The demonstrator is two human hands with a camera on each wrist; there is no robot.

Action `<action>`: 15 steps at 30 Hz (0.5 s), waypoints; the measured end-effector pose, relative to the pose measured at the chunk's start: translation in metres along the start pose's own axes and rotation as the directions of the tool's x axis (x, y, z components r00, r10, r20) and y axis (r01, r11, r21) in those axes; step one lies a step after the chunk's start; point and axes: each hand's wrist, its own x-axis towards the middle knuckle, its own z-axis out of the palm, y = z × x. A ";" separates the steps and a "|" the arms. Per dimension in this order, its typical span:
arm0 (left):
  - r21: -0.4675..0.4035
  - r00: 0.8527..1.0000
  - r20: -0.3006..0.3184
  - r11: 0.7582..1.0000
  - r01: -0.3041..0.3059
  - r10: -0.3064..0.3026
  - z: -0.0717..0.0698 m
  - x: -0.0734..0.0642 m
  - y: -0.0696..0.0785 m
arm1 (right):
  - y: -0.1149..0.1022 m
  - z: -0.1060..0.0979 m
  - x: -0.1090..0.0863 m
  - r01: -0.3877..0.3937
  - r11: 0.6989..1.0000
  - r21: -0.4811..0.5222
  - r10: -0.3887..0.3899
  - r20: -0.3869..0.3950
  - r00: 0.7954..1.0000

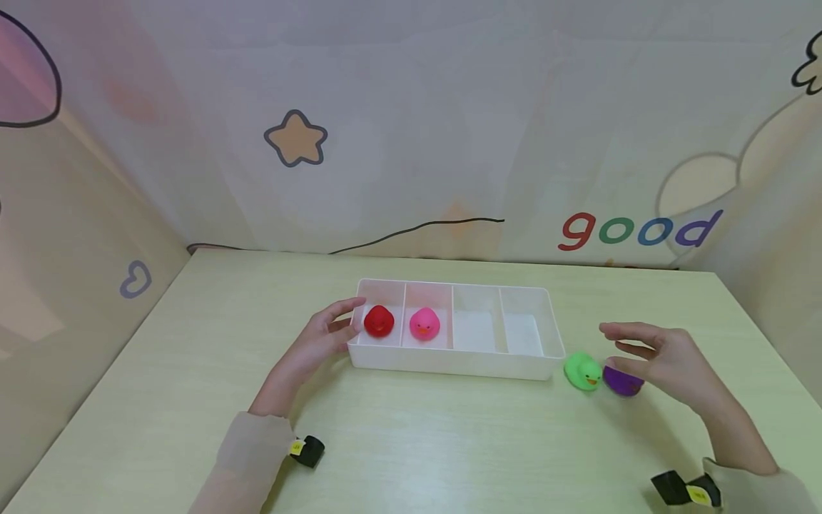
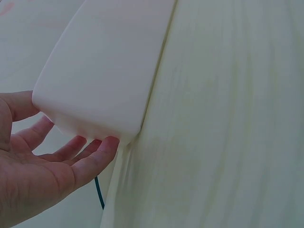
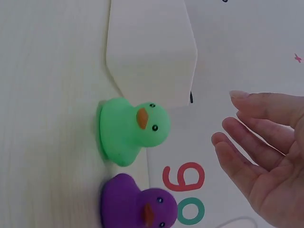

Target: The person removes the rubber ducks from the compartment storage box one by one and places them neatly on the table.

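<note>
My left hand (image 1: 327, 330) holds the left end of a white divided tray (image 1: 449, 362), its curved fingers spread across the end wall; in the left wrist view, fingertips (image 2: 110, 142) meet that wall. A red rubber duck (image 1: 379, 322) sits in the leftmost compartment and a pink rubber duck (image 1: 424, 325) in the one beside it. To the tray's right, a green rubber duck (image 3: 128, 130) and a purple rubber duck (image 3: 126, 204) stand side by side on the table. Above them hovers my right hand (image 1: 668, 360), fingers loosely bent and holding nothing; it partly hides the purple duck in the head view.
The tray's two right compartments (image 1: 523, 321) hold nothing. A pale wood-grain table (image 1: 411, 435) carries everything. Behind it rises a printed backdrop (image 1: 411, 143) with a star and the word "good", and a similar wall (image 1: 77, 285) borders the left side.
</note>
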 end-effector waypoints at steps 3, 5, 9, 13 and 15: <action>-0.004 1.000 -0.002 1.000 0.002 -0.002 0.000 0.000 0.000 | -0.009 0.006 0.007 0.036 0.999 0.002 -0.036 0.009 0.999; -0.007 1.000 -0.002 1.000 0.002 -0.002 0.000 0.000 0.000 | -0.015 0.010 0.011 0.053 0.999 -0.003 -0.053 0.013 0.998; -0.010 1.000 0.002 1.000 0.002 -0.002 0.000 0.001 0.000 | -0.026 0.018 0.020 0.070 0.998 -0.002 -0.070 0.027 0.997; -0.011 1.000 -0.001 1.000 0.007 -0.007 0.001 0.001 -0.001 | -0.035 0.028 0.029 0.078 0.997 0.025 -0.079 0.047 0.996; -0.010 1.000 0.000 1.000 0.008 -0.008 0.001 0.002 -0.001 | -0.039 0.034 0.032 0.077 0.996 0.043 -0.079 0.059 0.995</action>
